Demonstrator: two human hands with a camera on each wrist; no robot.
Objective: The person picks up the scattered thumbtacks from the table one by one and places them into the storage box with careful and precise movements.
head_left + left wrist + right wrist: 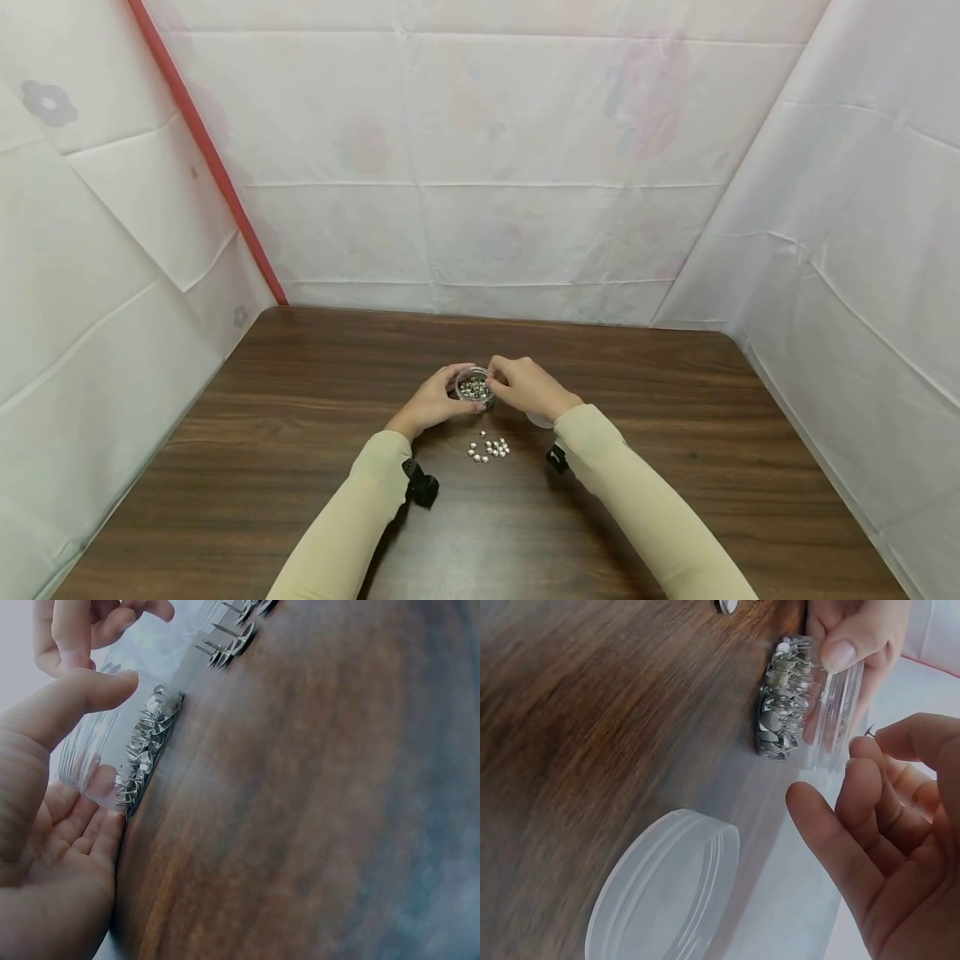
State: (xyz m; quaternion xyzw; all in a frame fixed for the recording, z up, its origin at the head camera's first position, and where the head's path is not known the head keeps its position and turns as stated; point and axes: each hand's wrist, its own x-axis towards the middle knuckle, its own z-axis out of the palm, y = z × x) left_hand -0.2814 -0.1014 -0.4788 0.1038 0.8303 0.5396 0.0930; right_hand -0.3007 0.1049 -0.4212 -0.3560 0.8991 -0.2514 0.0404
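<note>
My left hand (432,406) grips a small clear plastic jar (829,739) standing on the table, its thumb against the near side and its fingers round the far side. Silver thumbtacks (780,697) fill the lower part of the open jar. Just over the rim, my right hand (531,386) pinches a single thumbtack (870,732) between thumb and index finger. In the right wrist view the other fingers are spread beside the jar. Several loose thumbtacks (496,448) lie on the table on the near side of the jar, points up in the left wrist view.
A clear round lid (641,871) lies on the brown wooden table (300,433), partly under my right wrist in the head view. White cloth walls (465,167) stand behind and at both sides. A red strip (202,137) runs down the left corner.
</note>
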